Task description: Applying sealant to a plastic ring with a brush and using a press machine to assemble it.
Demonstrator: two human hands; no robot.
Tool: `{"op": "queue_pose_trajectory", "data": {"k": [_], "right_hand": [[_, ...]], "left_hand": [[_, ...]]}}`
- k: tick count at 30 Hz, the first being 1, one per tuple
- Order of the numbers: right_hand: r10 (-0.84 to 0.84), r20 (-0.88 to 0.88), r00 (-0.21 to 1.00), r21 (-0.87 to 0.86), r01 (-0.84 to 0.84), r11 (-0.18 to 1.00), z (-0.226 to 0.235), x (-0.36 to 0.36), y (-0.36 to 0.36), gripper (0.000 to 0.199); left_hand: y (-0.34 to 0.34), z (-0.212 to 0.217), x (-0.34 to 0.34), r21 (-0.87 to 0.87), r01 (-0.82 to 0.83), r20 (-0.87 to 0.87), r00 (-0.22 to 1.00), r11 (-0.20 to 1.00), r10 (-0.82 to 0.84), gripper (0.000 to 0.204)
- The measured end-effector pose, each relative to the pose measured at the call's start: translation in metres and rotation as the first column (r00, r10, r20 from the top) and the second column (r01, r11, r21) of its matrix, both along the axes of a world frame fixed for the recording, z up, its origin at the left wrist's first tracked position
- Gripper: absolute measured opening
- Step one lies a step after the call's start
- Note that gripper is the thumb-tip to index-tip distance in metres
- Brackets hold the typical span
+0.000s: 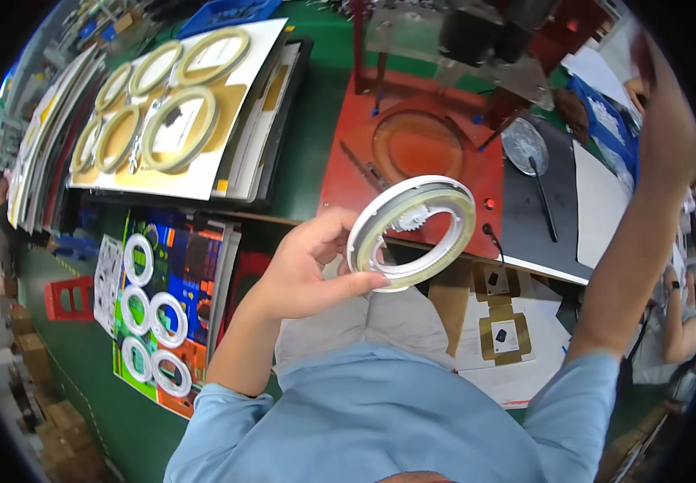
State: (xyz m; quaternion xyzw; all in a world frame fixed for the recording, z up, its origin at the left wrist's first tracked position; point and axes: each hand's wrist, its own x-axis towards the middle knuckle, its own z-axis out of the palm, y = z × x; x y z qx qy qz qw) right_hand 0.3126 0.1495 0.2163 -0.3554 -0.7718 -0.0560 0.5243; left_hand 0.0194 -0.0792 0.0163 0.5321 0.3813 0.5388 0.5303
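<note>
My left hand (pixel 308 266) is closed on the left side of a white plastic ring (pixel 445 262), thumb across its lower edge. A pale yellowish band runs round the ring's face, and a small white gear (pixel 412 219) sits inside its opening. The ring is held tilted in front of a red machine base plate (pixel 348 189), which has a round recess (pixel 416 145). My right arm is raised at the far right, and my right hand (pixel 666 113) is up by the picture's dark rim. Its fingers are blurred, so their hold cannot be made out.
Pale yellowish rings (pixel 180 129) lie on a stacked board at the left. Several white rings (pixel 169 320) rest on a colourful sheet lower down. A round dish (pixel 517 137) with a black-handled tool (pixel 545 201) stands right of the plate, near a blue bin (pixel 606 121). Another person (pixel 678 322) sits at right.
</note>
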Motion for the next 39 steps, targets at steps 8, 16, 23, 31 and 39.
{"op": "queue_pose_trajectory", "data": {"k": [8,16,23,31,39], "right_hand": [[0.370,-0.501,0.782,-0.797,-0.583,0.154,-0.193,0.005,-0.158,0.051],[-0.212,-0.820,0.532,-0.569,-0.721,0.395,-0.230,0.085,-0.145,0.046],[-0.481,-0.811,0.333,-0.578,-0.583,0.571,-0.300,0.329,-0.039,0.032],[-0.572,-0.790,0.221,-0.516,-0.743,0.426,-0.325,0.570,0.029,0.056],[-0.268,-0.792,0.549,-0.608,-0.666,0.432,-0.276,0.235,-0.051,0.040]], "left_hand": [[-0.009,-0.032,0.029,-0.005,0.052,0.264,0.963,0.999,-0.048,0.046],[-0.010,-0.034,0.037,-0.163,0.159,0.123,0.983,0.974,-0.140,0.031],[-0.083,-0.041,-0.067,-0.291,-0.595,-0.387,0.790,0.749,0.476,0.014],[-0.175,-0.082,-0.175,0.293,-0.848,-0.908,-0.101,0.443,0.406,0.024],[-0.253,-0.102,-0.169,0.298,-0.874,-0.949,-0.316,0.384,0.017,0.050]]}}
